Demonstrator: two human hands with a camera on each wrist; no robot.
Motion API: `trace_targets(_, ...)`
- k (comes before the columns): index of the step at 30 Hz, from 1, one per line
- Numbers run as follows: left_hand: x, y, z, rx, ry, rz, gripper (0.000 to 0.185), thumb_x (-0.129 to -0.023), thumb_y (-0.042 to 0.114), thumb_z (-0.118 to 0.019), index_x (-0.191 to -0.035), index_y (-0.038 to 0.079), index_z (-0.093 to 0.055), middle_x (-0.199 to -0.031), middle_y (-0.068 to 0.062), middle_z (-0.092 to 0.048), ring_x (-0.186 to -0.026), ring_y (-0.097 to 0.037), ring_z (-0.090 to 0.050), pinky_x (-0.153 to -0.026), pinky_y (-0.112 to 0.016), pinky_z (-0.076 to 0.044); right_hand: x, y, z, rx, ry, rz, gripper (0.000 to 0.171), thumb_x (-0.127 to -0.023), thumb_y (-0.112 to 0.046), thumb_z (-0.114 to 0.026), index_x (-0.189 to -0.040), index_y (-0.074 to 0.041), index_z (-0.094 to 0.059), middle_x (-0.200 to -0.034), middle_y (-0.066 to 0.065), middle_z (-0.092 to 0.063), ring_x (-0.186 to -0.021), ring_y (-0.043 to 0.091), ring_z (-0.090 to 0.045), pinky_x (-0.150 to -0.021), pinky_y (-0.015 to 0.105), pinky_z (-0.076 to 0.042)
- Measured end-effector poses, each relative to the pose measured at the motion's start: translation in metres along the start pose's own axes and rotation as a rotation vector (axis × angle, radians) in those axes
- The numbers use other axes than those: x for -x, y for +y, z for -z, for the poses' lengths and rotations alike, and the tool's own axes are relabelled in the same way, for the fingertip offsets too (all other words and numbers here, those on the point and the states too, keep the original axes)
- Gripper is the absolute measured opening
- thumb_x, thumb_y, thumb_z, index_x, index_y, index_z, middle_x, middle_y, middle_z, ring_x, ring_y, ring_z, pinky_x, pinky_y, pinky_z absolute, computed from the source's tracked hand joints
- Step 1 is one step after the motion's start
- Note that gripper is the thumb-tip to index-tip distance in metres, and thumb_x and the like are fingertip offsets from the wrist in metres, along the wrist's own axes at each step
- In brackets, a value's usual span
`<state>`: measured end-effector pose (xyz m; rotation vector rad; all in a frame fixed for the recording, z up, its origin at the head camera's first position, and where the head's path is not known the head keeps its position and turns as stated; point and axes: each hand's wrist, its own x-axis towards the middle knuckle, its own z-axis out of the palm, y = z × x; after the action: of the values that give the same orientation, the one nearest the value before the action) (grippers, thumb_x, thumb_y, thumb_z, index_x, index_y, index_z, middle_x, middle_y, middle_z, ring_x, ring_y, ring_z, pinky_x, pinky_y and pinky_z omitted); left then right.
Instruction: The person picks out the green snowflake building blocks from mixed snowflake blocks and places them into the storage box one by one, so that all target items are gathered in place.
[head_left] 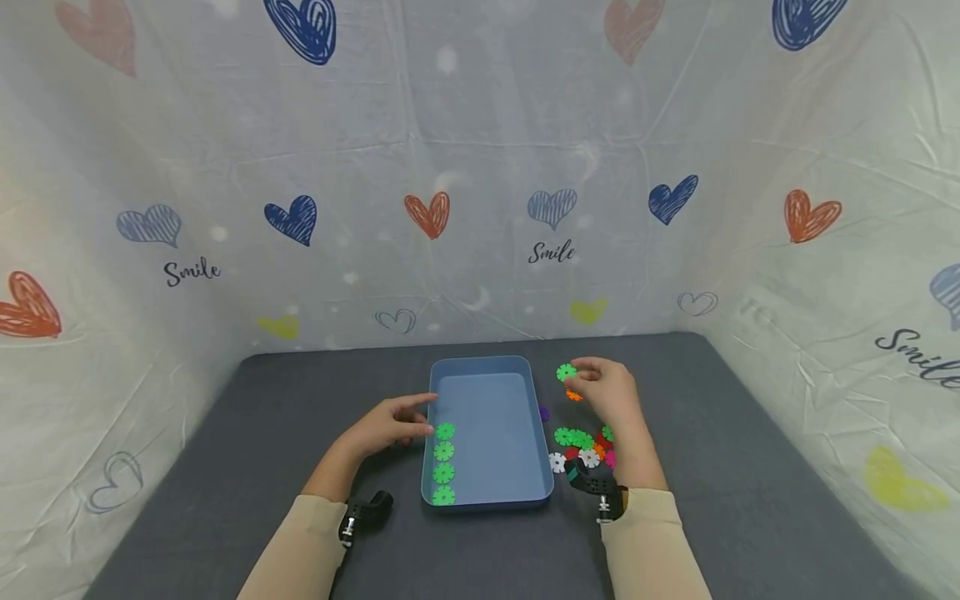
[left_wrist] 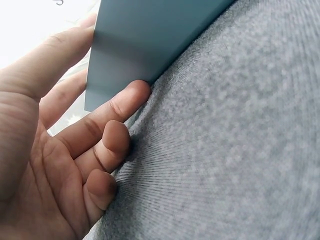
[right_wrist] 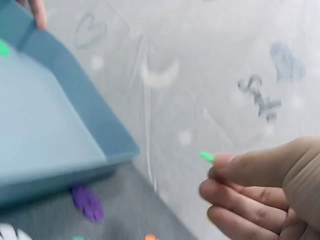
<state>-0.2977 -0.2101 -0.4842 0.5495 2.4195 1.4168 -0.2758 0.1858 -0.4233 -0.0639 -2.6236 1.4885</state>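
The green snowflake-shaped plastic disc is pinched edge-on between thumb and fingertips of the right hand, raised off the surface just past the far right corner of the shallow blue plastic tray. In the right wrist view only a sliver of the disc shows beyond the curled fingers, so the grip there is a tight fingertip pinch. The right forearm runs back toward 6 o'clock in a beige sleeve.

The left hand lies at the tray's 9 o'clock side, fingers nearly straight and relaxed, tips touching the outer wall of the tray while the smaller fingers rest on the grey fabric-covered surface; its grip holds nothing.

Inside the tray, a row of four green discs lines the left wall. At the tray's 3 to 4 o'clock lies a loose heap of green, white, red and pink discs, with an orange disc under the right hand and a purple disc beside the tray wall. A white cloth printed with hearts surrounds the surface.
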Motion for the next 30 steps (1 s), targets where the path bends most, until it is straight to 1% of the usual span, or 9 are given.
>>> trace_targets(5, -0.001, 0.001, 0.001, 0.001, -0.002, -0.002, 0.069, -0.093, 0.029, -0.079, -0.153, 0.013, -0.051, -0.099, -0.006, -0.068, -0.068, -0.021, -0.054, -0.053, -0.031, -0.038, 0.005, -0.024, -0.016, -0.127, 0.020, 0.038, 0.039, -0.096, -0.017, -0.075, -0.134, -0.005, -0.068, -0.112, 0.016, -0.073, -0.101, 0.029, -0.071, -0.087, 0.046, -0.054)
trace_targets(8, -0.001, 0.001, 0.001, 0.001, 0.005, 0.003, 0.068, -0.092, 0.029, -0.080, -0.152, 0.013, -0.051, -0.099, -0.006, -0.068, -0.069, -0.021, -0.055, -0.053, -0.032, -0.038, 0.007, -0.035, -0.029, -0.157, 0.007, 0.058, 0.039, -0.096, -0.016, -0.076, -0.133, -0.006, -0.069, -0.107, 0.012, -0.075, -0.099, 0.029, -0.073, -0.088, 0.046, -0.054)
trace_targets(12, -0.001, 0.000, -0.001, 0.002, 0.013, 0.012, 0.068, -0.092, 0.030, -0.080, -0.152, 0.014, -0.052, -0.098, -0.005, -0.068, -0.069, -0.021, -0.055, -0.053, -0.032, -0.038, 0.009, -0.046, -0.046, -0.149, -0.038, 0.080, 0.039, -0.095, -0.016, -0.076, -0.133, -0.008, -0.069, -0.097, 0.004, -0.076, -0.096, 0.026, -0.073, -0.086, 0.046, -0.055)
trace_targets(15, -0.001, 0.000, -0.002, 0.009, 0.009, 0.013, 0.068, -0.092, 0.029, -0.080, -0.152, 0.014, -0.052, -0.098, -0.006, -0.068, -0.068, -0.021, -0.055, -0.053, -0.031, -0.038, 0.009, -0.052, -0.057, -0.154, -0.075, 0.102, 0.040, -0.095, -0.015, -0.075, -0.134, -0.006, -0.068, -0.093, 0.002, -0.076, -0.094, 0.024, -0.073, -0.085, 0.045, -0.055)
trace_targets(18, -0.001, -0.001, -0.001, 0.014, 0.006, 0.002, 0.068, -0.092, 0.028, -0.080, -0.152, 0.013, -0.052, -0.099, -0.006, -0.068, -0.068, -0.021, -0.054, -0.053, -0.032, -0.038, 0.007, -0.058, -0.068, -0.167, -0.103, 0.132, 0.040, -0.095, -0.011, -0.075, -0.133, -0.003, -0.068, -0.092, 0.003, -0.076, -0.094, 0.030, -0.073, -0.084, 0.044, -0.056)
trace_targets(22, -0.001, 0.000, -0.001, 0.008, 0.012, -0.002, 0.067, -0.093, 0.028, -0.080, -0.152, 0.013, -0.052, -0.099, -0.007, -0.068, -0.068, -0.021, -0.054, -0.053, -0.032, -0.039, 0.001, -0.062, -0.083, -0.181, -0.159, 0.167, 0.037, -0.095, -0.007, -0.073, -0.132, -0.004, -0.069, -0.089, 0.003, -0.074, -0.096, 0.037, -0.071, -0.083, 0.041, -0.056)
trace_targets(24, 0.000, 0.000, -0.001, 0.001, 0.017, 0.009, 0.067, -0.093, 0.028, -0.079, -0.152, 0.014, -0.052, -0.099, -0.007, -0.068, -0.068, -0.022, -0.054, -0.053, -0.032, -0.039, -0.002, -0.063, -0.091, -0.170, -0.190, 0.188, 0.036, -0.096, -0.006, -0.072, -0.132, -0.005, -0.069, -0.087, 0.002, -0.073, -0.096, 0.038, -0.070, -0.080, 0.039, -0.056)
trace_targets(28, -0.001, 0.000, -0.001, 0.002, 0.014, 0.018, 0.066, -0.094, 0.028, -0.078, -0.152, 0.014, -0.052, -0.099, -0.007, -0.068, -0.068, -0.022, -0.054, -0.052, -0.033, -0.038, -0.006, -0.061, -0.109, -0.120, -0.242, 0.219, 0.035, -0.096, -0.006, -0.071, -0.131, -0.005, -0.070, -0.086, 0.001, -0.073, -0.089, 0.032, -0.071, -0.072, 0.036, -0.054)
trace_targets(30, -0.002, 0.000, -0.001, 0.007, 0.011, 0.020, 0.065, -0.094, 0.028, -0.078, -0.152, 0.015, -0.052, -0.099, -0.007, -0.068, -0.067, -0.022, -0.054, -0.052, -0.033, -0.038, -0.007, -0.059, -0.117, -0.092, -0.266, 0.234, 0.034, -0.096, -0.006, -0.071, -0.130, -0.004, -0.070, -0.087, 0.002, -0.073, -0.086, 0.030, -0.071, -0.068, 0.035, -0.053)
